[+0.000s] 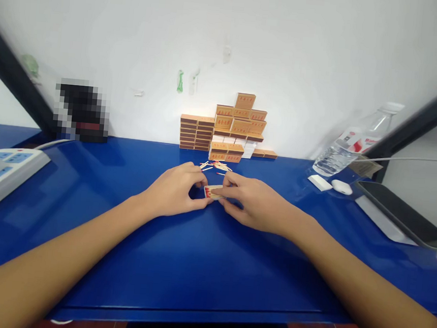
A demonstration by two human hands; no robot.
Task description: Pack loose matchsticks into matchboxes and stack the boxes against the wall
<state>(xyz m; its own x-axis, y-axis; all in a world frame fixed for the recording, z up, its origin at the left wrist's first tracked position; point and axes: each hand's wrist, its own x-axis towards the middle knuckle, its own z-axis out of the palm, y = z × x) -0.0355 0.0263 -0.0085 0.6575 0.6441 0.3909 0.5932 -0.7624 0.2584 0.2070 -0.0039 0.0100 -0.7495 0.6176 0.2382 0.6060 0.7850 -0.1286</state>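
Observation:
Between my two hands is a small matchbox tray (209, 192) with red-tipped matches lying in it. My left hand (180, 188) is closed on its left end, thumb in front and fingers behind. At the other end, my right hand (251, 200) grips the tray with thumb and fingers, and its index finger reaches over the matches. Just behind the tray, a loose pile of matches (220, 166) lies on the blue table (209, 265). Further back, stacked matchboxes (240, 125) stand against the wall, some showing dark striking sides and a few showing white.
To the right are a tilted water bottle (352, 140), a white earbud case (342, 187), a small white block (319, 182) and a dark phone (405, 213). A white power strip (15, 171) lies at left, with a pixelated dark object (85, 114) behind it.

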